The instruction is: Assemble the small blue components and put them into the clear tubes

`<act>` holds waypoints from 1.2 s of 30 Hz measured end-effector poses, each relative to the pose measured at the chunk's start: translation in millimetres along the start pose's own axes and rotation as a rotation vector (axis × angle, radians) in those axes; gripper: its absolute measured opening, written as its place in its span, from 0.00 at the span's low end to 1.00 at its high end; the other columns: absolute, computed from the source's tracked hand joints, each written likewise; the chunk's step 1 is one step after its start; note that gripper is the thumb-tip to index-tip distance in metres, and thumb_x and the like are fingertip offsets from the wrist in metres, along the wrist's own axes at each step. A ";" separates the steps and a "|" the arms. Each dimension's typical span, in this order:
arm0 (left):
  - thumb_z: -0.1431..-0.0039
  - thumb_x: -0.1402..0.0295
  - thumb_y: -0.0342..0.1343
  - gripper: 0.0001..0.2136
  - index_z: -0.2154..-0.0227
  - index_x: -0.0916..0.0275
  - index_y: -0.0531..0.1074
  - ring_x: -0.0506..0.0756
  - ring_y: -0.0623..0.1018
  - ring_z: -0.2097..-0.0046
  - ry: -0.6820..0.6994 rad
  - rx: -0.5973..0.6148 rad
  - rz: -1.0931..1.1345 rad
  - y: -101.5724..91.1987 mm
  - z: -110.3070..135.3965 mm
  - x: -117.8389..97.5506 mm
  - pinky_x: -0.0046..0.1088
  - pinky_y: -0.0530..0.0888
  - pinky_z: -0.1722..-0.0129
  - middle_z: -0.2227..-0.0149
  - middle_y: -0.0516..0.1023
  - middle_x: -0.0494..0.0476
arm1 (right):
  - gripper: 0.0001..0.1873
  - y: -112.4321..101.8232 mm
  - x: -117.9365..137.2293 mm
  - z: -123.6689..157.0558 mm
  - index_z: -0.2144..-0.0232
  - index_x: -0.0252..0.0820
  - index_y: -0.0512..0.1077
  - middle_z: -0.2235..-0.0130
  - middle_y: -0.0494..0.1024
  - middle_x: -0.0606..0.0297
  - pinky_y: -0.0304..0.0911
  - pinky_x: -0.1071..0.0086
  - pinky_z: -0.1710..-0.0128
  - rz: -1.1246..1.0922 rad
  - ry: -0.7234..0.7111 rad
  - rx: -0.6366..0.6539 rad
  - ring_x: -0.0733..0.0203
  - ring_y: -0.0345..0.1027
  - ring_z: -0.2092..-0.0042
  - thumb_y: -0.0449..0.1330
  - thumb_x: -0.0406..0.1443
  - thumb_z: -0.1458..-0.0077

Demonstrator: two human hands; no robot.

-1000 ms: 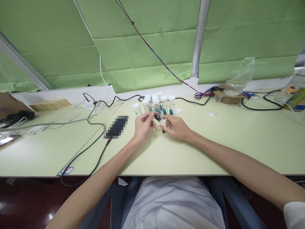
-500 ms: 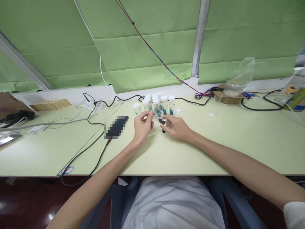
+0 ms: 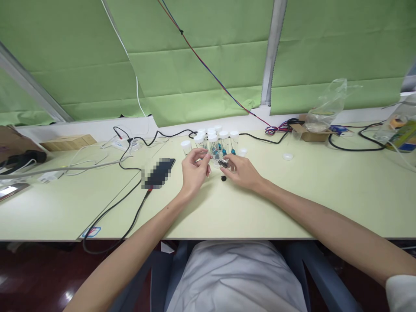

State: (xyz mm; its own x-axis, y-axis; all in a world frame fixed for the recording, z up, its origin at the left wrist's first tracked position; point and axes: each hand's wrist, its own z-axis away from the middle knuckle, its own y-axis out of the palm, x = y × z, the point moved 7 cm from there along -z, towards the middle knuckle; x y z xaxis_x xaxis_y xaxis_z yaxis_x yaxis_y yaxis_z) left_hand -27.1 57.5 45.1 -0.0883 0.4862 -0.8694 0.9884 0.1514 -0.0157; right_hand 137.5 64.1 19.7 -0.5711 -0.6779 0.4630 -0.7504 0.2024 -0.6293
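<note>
Slanting up toward the left hand [image 3: 194,174], whose grip is unclear, the black part [image 3: 222,164] is pinched by the nearer right hand [image 3: 244,172].

Looks like an office-type room with a bit of small-parts workshop mixed in. You've got a long pale-yellow tabletop [image 3: 276,208] up against green fabric blinds [image 3: 208,69], a blue-grey chair with armrests [image 3: 323,273], loose black cables [image 3: 354,150], and a cluster of clear cylindrical vials with white caps [image 3: 212,138].

green blinds [image 3: 227,26], pale desk [image 3: 260,216], dark red floor [image 3: 32,277]
</note>
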 end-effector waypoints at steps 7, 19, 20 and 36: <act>0.44 0.60 0.63 0.11 0.64 0.62 0.76 0.46 0.70 0.81 0.013 0.053 -0.040 4.2 2.1 -1.9 0.23 0.66 0.83 0.68 0.77 0.54 | 0.15 1.2 -5.0 -0.1 0.52 0.39 0.70 0.54 0.79 0.54 0.66 0.63 0.62 -0.042 0.015 -0.018 0.60 0.70 0.68 0.60 0.38 0.40; 0.44 0.64 0.60 0.07 0.66 0.62 0.77 0.49 0.72 0.77 0.056 0.046 -0.129 2.8 3.5 -0.3 0.26 0.71 0.78 0.74 0.75 0.52 | 0.15 0.7 -5.8 -0.2 0.51 0.39 0.69 0.53 0.79 0.54 0.66 0.63 0.61 -0.068 0.025 -0.030 0.58 0.71 0.65 0.60 0.39 0.39; 0.44 0.65 0.60 0.07 0.66 0.62 0.77 0.49 0.72 0.77 0.054 0.044 -0.126 2.7 3.3 -0.6 0.26 0.71 0.78 0.74 0.75 0.52 | 0.15 0.5 -6.1 -0.2 0.52 0.39 0.69 0.53 0.79 0.54 0.66 0.63 0.61 -0.068 0.026 -0.030 0.59 0.71 0.66 0.60 0.39 0.39; 0.52 0.61 0.69 0.14 0.76 0.63 0.70 0.47 0.70 0.78 -0.208 0.069 0.147 4.9 0.6 10.3 0.24 0.68 0.80 0.77 0.69 0.49 | 0.15 2.8 -4.2 0.6 0.50 0.40 0.70 0.52 0.78 0.53 0.69 0.60 0.59 -0.039 -0.022 -0.008 0.57 0.72 0.64 0.60 0.37 0.39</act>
State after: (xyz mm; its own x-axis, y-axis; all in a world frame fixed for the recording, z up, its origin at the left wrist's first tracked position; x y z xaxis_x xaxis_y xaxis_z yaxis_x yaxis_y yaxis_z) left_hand -23.0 62.7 35.8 0.0777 0.3097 -0.9477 0.9954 0.0294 0.0912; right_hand 138.0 67.1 15.7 -0.5336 -0.7008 0.4733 -0.7747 0.1806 -0.6060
